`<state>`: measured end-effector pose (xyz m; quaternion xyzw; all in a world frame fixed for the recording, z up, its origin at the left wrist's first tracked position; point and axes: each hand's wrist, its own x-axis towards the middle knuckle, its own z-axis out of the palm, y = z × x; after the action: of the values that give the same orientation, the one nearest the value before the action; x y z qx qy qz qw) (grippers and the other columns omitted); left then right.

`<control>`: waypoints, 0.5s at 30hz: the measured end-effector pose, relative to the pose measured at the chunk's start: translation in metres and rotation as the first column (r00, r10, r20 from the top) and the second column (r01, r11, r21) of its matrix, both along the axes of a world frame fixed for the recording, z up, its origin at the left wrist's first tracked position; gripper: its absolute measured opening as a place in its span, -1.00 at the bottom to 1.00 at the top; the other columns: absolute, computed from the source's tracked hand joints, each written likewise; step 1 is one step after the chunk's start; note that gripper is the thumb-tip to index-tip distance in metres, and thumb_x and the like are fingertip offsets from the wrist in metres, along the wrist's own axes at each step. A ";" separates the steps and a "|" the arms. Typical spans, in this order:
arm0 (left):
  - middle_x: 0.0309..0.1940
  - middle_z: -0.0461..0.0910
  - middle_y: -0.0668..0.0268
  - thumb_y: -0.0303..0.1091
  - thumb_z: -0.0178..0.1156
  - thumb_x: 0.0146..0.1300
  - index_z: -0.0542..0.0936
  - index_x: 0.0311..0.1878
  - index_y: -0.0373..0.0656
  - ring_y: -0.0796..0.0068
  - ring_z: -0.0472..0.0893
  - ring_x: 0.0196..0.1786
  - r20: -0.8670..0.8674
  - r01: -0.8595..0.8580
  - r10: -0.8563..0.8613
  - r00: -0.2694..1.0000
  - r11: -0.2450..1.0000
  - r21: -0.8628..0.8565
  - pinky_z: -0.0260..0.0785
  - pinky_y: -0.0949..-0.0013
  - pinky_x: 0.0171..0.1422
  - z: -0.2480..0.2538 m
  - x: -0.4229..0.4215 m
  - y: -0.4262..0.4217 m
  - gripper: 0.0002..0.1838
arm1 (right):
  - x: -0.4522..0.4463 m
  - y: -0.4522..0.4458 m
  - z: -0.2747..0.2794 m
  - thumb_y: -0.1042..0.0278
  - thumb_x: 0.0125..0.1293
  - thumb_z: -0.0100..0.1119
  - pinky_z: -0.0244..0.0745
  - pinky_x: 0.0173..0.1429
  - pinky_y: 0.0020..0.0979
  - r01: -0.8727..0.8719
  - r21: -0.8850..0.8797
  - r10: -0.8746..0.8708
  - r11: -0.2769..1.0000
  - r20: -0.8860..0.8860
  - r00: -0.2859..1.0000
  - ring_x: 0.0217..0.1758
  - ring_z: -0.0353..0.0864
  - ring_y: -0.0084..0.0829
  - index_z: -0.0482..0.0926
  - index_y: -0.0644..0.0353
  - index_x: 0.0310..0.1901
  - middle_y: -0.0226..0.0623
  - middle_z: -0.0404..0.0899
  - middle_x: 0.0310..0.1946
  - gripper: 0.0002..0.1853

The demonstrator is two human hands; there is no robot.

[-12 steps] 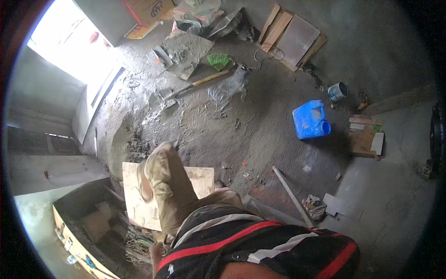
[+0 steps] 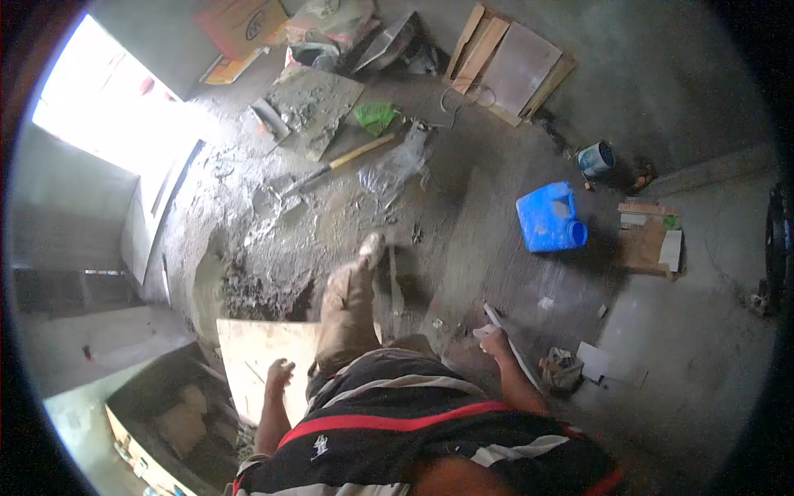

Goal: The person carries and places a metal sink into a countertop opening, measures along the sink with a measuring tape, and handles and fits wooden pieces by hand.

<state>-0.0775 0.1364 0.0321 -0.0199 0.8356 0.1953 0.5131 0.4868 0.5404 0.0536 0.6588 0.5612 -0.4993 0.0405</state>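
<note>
My left hand [image 2: 281, 374] hangs over the pale wooden board [image 2: 252, 347], its fingers loosely bent and apart, with nothing visible in them. My right hand [image 2: 495, 342] is closed beside the long pale pole [image 2: 518, 361], which passes behind it on the floor. A small whitish patch shows at the right fingers; I cannot tell whether it is a held thing. One foot [image 2: 372, 246] is stretched forward on the wet grey floor.
A blue jerrycan [image 2: 546, 219] and a small bucket [image 2: 595, 159] stand at the right. Ahead lie a wooden-handled shovel [image 2: 351, 155], clear plastic [image 2: 393, 175] and a mortar-covered board [image 2: 318, 107]. A dark-lined open box [image 2: 153, 380] is at the lower left.
Both hands have come into view, the left over the board and the right by the pole. My leg has swung right and forward, off the board onto the floor.
</note>
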 end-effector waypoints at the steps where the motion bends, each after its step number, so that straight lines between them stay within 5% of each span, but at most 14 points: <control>1: -0.25 0.71 0.16 -0.10 0.38 0.32 0.48 0.42 -0.24 0.43 0.65 -0.35 -0.042 -0.061 0.063 0.997 0.996 0.063 0.49 0.34 -0.39 0.010 -0.019 0.044 -0.31 | 0.004 0.014 -0.010 0.08 0.42 0.24 0.43 -0.53 -0.18 0.042 -0.042 -0.044 0.998 -0.035 0.998 -0.57 0.58 -0.29 0.64 0.10 -0.33 -0.32 0.60 -0.51 -0.72; 4: -0.22 0.70 0.20 -0.12 0.40 0.31 0.51 0.34 -0.26 0.45 0.66 -0.37 -0.072 -0.082 0.100 0.992 0.971 0.223 0.48 0.34 -0.44 -0.013 -0.088 0.156 -0.37 | 0.063 0.038 -0.086 0.13 0.49 0.12 0.49 -0.48 -0.16 0.240 -0.472 -0.395 0.848 -0.260 0.881 -0.52 0.61 -0.33 0.70 0.03 -0.26 -0.31 0.60 -0.52 -0.76; 5: -0.26 0.69 0.22 -0.11 0.39 0.32 0.55 0.28 -0.25 0.47 0.64 -0.39 -0.091 -0.098 0.128 0.988 0.954 0.284 0.43 0.37 -0.46 -0.032 -0.105 0.191 -0.43 | 0.050 0.043 -0.054 0.13 0.48 0.12 0.49 -0.48 -0.16 0.254 -0.419 -0.349 0.872 -0.167 0.922 -0.52 0.61 -0.33 0.69 0.03 -0.26 -0.31 0.60 -0.51 -0.76; 7: -0.37 0.66 0.29 -0.14 0.35 0.38 0.67 0.02 -0.17 0.55 0.58 -0.45 0.158 -0.167 0.119 0.980 0.928 0.335 0.34 0.34 -0.46 -0.053 -0.134 0.242 -0.68 | 0.027 0.056 0.008 0.14 0.48 0.12 0.49 -0.47 -0.15 0.314 -0.352 -0.323 0.882 0.034 0.946 -0.52 0.61 -0.32 0.69 0.03 -0.28 -0.31 0.60 -0.51 -0.76; 10: -0.35 0.70 0.25 -0.13 0.38 0.36 0.69 0.06 -0.15 0.50 0.62 -0.44 -0.039 -0.109 0.121 0.992 0.968 0.225 0.41 0.31 -0.41 -0.058 -0.126 0.332 -0.65 | 0.006 0.102 0.053 0.14 0.47 0.12 0.49 -0.47 -0.14 0.405 -0.312 -0.395 0.860 0.096 0.914 -0.51 0.61 -0.30 0.68 0.03 -0.29 -0.31 0.60 -0.51 -0.75; 13: -0.21 0.79 0.06 -0.08 0.42 0.31 0.67 0.22 -0.14 0.25 0.75 -0.26 -0.117 0.283 -0.260 0.959 0.913 0.295 0.61 0.17 -0.15 -0.139 -0.145 0.370 -0.50 | -0.010 0.165 0.081 0.14 0.46 0.12 0.49 -0.47 -0.13 0.469 -0.267 -0.463 0.842 0.087 0.882 -0.51 0.62 -0.29 0.67 0.04 -0.31 -0.31 0.60 -0.51 -0.75; 15: -0.19 0.79 0.04 -0.05 0.43 0.29 0.67 0.22 -0.13 0.22 0.76 -0.24 -0.089 0.288 -0.274 0.958 0.922 0.258 0.61 0.14 -0.12 -0.137 -0.150 0.408 -0.48 | -0.013 0.210 0.088 0.14 0.45 0.12 0.49 -0.47 -0.13 0.497 -0.240 -0.493 0.834 0.079 0.866 -0.50 0.62 -0.28 0.67 0.04 -0.32 -0.31 0.60 -0.51 -0.75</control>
<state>-0.2279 0.5440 -0.1051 0.1747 0.8085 0.2313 0.5122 0.4734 0.7501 0.1415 0.7743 0.3032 -0.5555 -0.0026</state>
